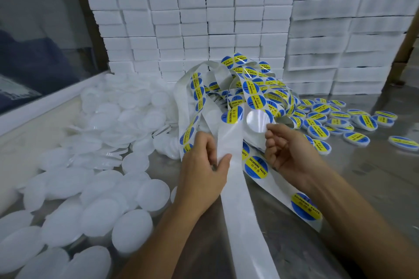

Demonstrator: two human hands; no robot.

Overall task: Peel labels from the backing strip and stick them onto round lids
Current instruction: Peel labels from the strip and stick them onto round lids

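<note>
left hand (204, 165) grips the backing strip (229, 142); right hand (288, 149) pinches a peeled label (257, 121). i should lift it slowly, keeping it flat, no folds.

Packing workshop: stacked foam blocks (226, 25)

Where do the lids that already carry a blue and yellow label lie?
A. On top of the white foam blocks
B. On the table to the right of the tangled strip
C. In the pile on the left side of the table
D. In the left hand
B: the labelled lids lie spread on the table right of the tangled backing strip; the plain white lids are on the left.
</note>
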